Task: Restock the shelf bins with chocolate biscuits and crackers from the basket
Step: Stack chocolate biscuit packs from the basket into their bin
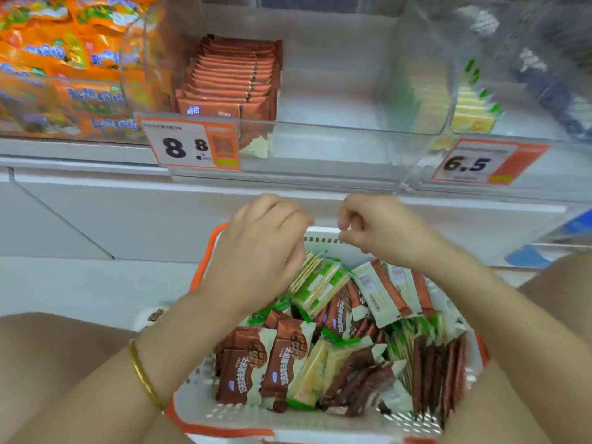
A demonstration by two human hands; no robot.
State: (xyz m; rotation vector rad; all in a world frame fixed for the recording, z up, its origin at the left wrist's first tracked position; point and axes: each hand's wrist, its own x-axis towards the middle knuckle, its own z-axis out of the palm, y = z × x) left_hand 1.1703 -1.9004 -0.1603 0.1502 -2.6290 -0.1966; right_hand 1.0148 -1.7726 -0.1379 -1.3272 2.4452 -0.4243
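Note:
A white basket (pixel 221 411) with orange handles rests on my lap, full of brown chocolate biscuit packs (pixel 250 370) and green-edged cracker packs (pixel 320 286). My left hand (pixel 259 251) hovers over the basket's far left part, fingers curled shut just above the cracker packs, with nothing seen in it. My right hand (pixel 378 229) is over the far rim, fingers curled, also empty. Above, a clear shelf bin (pixel 320 145) holds a row of upright chocolate biscuits (pixel 230 78) at its left side. The bin to its right (pixel 416 91) holds a few crackers (pixel 471 110).
Price tags reading 8.8 (pixel 192 145) and 6.5 (pixel 480 163) hang on the bin fronts. Orange snack bags (pixel 57 59) fill the bin on the left. The right half of the chocolate biscuit bin is bare. My knees flank the basket.

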